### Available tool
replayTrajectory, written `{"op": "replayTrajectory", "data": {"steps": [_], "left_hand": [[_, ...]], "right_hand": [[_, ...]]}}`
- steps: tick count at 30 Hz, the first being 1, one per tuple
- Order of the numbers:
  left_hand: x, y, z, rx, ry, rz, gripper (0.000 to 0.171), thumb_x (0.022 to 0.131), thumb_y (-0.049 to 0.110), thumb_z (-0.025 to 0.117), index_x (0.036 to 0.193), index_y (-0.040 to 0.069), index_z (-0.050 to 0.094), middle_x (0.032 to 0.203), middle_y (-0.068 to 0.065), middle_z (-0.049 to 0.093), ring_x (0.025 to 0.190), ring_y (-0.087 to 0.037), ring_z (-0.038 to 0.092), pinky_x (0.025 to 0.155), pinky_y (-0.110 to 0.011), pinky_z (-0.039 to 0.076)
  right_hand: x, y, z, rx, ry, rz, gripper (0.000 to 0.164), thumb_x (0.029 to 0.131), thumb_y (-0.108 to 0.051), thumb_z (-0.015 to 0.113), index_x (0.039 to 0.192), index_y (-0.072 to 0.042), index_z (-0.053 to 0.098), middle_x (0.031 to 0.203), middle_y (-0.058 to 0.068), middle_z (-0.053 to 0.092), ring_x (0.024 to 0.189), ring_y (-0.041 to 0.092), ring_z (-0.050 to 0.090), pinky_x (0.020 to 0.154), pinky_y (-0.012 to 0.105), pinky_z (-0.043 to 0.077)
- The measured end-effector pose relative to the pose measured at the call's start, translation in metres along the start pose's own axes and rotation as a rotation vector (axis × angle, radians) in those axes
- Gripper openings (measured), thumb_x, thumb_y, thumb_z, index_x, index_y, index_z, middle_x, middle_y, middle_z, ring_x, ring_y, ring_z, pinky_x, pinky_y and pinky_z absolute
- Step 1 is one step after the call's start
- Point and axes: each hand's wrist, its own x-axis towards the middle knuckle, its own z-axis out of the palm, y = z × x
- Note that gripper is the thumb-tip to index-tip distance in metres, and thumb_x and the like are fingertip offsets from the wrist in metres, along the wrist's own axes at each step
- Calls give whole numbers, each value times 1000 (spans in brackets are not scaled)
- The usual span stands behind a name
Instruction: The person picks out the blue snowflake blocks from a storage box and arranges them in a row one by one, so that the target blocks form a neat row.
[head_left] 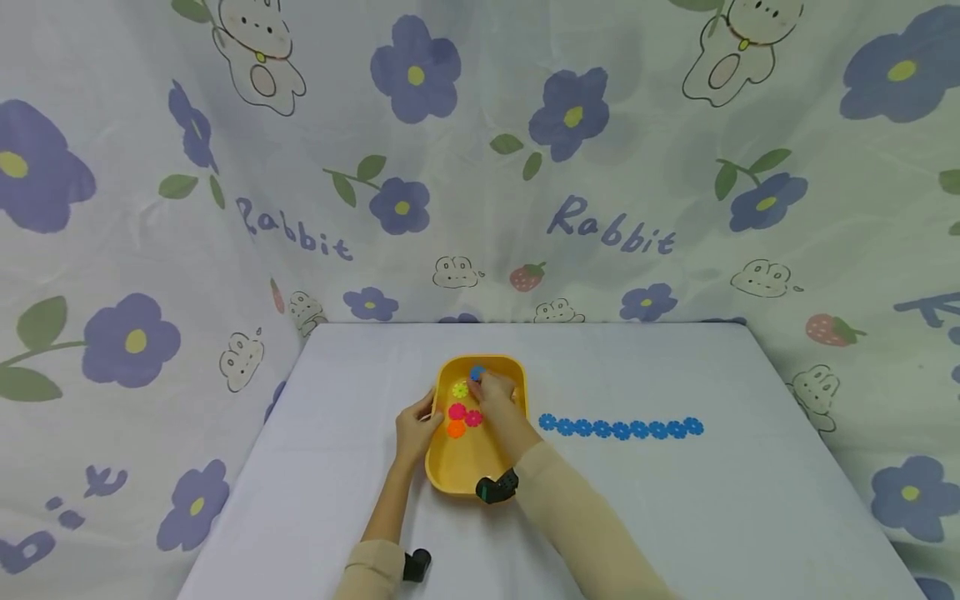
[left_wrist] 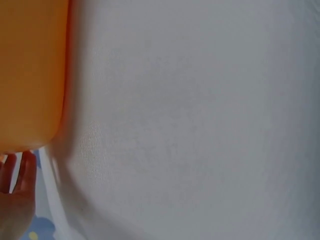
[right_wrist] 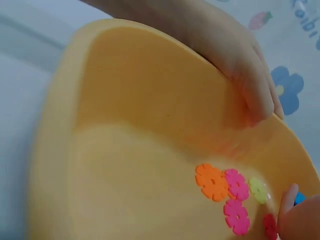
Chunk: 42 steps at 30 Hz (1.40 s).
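A yellow plastic tub (head_left: 457, 471) stands on the table. My left hand (head_left: 415, 433) grips its left rim, the thumb (right_wrist: 257, 102) hooked over the edge and the fingers along the outer wall. Inside the far end of the tub, my right hand (head_left: 497, 395) pinches a blue flower-shaped disc (head_left: 477, 372) between thumb and fingertips. Loose on the tub floor lie a yellow-green flower disc (head_left: 460, 390), two pink flower discs (head_left: 473, 418) and an orange flower disc (head_left: 456, 429). A red disc (right_wrist: 270, 226) shows beside the right hand in the right wrist view.
To the right of the tub, several blue flower discs (head_left: 602, 429) lie in a nearly straight row, edge to edge. White cloth covers the table (head_left: 637, 517). A printed curtain (head_left: 480, 192) with flowers and rabbits hangs behind and on both sides.
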Motion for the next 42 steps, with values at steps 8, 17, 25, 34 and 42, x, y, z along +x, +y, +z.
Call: {"op": "replayTrajectory", "data": {"steps": [8, 17, 25, 34, 42], "left_hand": [[1, -6, 3, 1, 42, 18, 44, 80, -10, 60, 124, -11, 54, 116, -30, 59, 99, -45, 61, 85, -49, 51], [0, -7, 2, -36, 60, 37, 41, 82, -6, 64, 122, -11, 56, 117, -28, 59, 105, -43, 59, 87, -41, 49], [0, -12, 2, -70, 68, 65, 38, 82, -6, 65, 118, -13, 58, 112, -32, 60, 100, -48, 60, 80, -34, 54], [2, -14, 3, -99, 97, 64, 36, 79, -10, 65, 114, -15, 60, 109, -32, 60, 99, -48, 60, 78, -23, 53], [1, -12, 4, -69, 95, 50, 36, 80, -9, 64, 115, -14, 59, 113, -31, 60, 102, -46, 60, 82, -31, 53]], "right_hand": [[-10, 1, -14, -108, -202, -92, 42, 86, 15, 50, 127, 7, 53, 110, 27, 54, 75, 18, 64, 79, 31, 55], [-29, -11, -43, -210, -369, -77, 40, 90, 10, 48, 130, 7, 51, 117, 30, 52, 93, 27, 67, 96, 44, 43], [-40, -21, -66, -215, -430, -104, 39, 90, 8, 52, 129, 6, 53, 101, 18, 63, 89, 25, 69, 88, 39, 49], [-53, -38, -87, -234, -422, -153, 36, 89, 6, 55, 125, 10, 54, 92, 11, 65, 78, 17, 70, 77, 30, 55], [-51, -61, -122, -264, -387, -205, 36, 91, 3, 54, 125, 12, 52, 94, 10, 67, 77, 12, 69, 74, 24, 56]]}}
